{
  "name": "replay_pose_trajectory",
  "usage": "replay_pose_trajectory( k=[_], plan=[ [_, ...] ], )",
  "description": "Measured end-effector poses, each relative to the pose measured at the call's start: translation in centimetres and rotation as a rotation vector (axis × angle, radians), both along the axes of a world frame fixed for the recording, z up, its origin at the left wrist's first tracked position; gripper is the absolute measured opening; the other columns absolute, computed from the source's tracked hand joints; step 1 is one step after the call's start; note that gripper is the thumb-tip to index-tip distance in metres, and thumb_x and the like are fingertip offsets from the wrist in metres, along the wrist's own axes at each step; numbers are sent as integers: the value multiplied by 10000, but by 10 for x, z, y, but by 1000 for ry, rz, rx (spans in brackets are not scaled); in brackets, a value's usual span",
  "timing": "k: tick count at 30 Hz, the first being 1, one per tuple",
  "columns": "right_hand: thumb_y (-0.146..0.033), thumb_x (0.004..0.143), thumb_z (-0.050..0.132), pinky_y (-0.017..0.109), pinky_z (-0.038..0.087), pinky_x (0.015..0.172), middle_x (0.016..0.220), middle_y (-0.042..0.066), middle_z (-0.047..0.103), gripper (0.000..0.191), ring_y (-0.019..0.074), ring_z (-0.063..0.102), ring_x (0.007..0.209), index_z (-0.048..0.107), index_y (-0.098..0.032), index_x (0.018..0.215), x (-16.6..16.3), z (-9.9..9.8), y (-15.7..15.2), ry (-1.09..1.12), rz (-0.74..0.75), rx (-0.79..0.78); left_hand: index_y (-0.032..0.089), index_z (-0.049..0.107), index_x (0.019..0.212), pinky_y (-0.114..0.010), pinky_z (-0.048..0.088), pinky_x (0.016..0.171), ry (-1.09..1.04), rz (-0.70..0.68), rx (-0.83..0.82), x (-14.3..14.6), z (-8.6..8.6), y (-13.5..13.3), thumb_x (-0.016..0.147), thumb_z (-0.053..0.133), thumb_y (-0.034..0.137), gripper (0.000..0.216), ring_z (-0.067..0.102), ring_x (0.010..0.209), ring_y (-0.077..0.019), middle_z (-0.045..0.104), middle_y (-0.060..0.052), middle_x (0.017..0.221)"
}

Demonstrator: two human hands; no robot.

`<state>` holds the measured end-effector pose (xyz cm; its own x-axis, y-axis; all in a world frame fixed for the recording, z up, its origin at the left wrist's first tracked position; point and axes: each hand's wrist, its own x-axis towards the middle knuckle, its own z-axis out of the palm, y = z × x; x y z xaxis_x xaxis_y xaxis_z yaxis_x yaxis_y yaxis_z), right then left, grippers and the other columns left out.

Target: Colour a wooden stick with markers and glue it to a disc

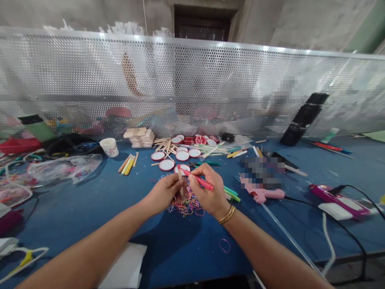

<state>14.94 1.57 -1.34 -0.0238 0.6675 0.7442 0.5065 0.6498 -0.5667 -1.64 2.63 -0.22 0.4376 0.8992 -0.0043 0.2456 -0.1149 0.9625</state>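
Observation:
Between the fingers of my left hand (167, 192) a wooden craft stick (179, 175) stands upright, its top end coloured red. My right hand (209, 190) grips a red marker (202, 182), whose tip meets or nearly meets the stick near its top. Below both hands lies a pile of colourful rubber bands (188, 208), partly covered by my fingers. Just beyond them are several round white discs with red rims (166, 165). Green markers (233, 194) rest beside my right hand.
Stacked wooden pieces (140, 138) and a paper cup (109, 147) stand toward the back left. A pink glue gun (263, 194) with a trailing cord and a magenta power strip (341, 200) lie at right. A perforated metal screen (198, 80) closes off the table's far side.

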Motion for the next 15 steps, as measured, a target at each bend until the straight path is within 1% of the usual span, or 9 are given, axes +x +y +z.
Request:
replay_pose_trajectory(
  k=[3,8,11,15],
  plan=[
    [-221,855,560,311,452,704,761,13,623,52,175,601,744,562,-211,804,0,-1,0,9,-7,13,184,534,839,-188,362,402,3,4,-7,1,1,-1,914,504,442,270,544,486,-87,635,-1,708],
    [-227,863,559,304,455,705,754,4,630,69,164,603,731,562,-215,795,-2,-1,-1,5,29,11,185,535,837,-184,354,396,-18,-2,-16,1,-1,0,905,519,447,271,535,478,-84,622,9,690],
    [-225,856,562,304,455,693,752,5,630,58,168,604,729,561,-219,797,-2,-1,0,5,5,0,188,537,851,-182,349,395,-38,-8,-15,-1,-3,1,905,530,456,273,540,481,-85,639,1,706],
    [-229,859,563,312,460,699,760,13,634,64,175,606,734,562,-219,796,-1,-1,1,13,-23,22,189,540,844,-183,339,391,-50,-5,-12,-1,-3,2,912,523,446,266,538,476,-90,648,-6,699]
  ],
)
